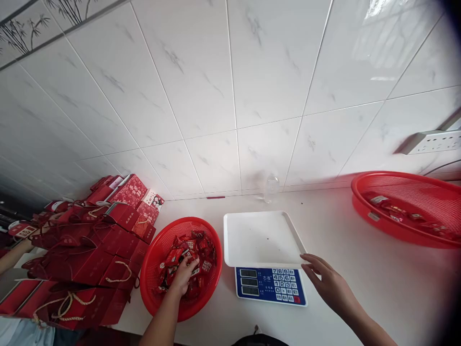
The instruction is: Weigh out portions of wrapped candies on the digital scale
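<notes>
My left hand (184,277) reaches into a red plastic basket (147,269), its fingers curled on the small red wrapped packets (175,256) inside. Part of what those fingers hold is hidden by the hand. A shallow white tray (257,235) rests on a blue digital scale (264,287) to the right of the basket. Only a few small dark specks lie in the tray. At its near right corner, my right hand (324,278) has its thumb and fingertips on the rim. The scale's keypad and displays face me; their readings are too dim to make out.
Many red gift boxes (118,230) with rope handles are stacked at the left, where another person's arm (16,254) shows. A clear bottle (272,187) stands by the tiled wall. A second red basket (382,226) with packets sits at the right, below a power strip (434,142).
</notes>
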A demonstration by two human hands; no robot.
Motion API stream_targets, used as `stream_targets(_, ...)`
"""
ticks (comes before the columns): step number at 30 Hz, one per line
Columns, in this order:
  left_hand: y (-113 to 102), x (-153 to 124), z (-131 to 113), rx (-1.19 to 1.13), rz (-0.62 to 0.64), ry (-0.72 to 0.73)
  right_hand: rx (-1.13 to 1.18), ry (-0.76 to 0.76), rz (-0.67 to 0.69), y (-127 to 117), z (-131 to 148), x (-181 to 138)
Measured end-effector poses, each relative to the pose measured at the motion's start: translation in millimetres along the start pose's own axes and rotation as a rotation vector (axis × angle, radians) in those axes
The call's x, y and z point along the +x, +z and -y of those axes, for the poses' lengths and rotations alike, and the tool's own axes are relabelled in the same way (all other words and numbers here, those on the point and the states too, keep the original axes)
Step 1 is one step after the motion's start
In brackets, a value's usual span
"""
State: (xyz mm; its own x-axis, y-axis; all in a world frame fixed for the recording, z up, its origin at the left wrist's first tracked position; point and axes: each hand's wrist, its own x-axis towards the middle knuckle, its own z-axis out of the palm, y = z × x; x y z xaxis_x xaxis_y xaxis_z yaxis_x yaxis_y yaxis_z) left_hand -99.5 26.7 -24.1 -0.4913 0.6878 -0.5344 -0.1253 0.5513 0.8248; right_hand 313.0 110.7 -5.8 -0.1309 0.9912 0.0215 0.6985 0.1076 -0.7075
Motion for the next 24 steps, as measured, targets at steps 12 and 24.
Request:
stream_targets(12,48.7,-9.6,-54.9,-0.342,0.261,0.044,0.058,0.026,0.048,3.4,8.5,-5.0)
stream_targets(24,161.9,-9.8,-89.2,0.049,0.434,0.005,0.101,0.015,0.103,-1.4,14.5,-14.2)
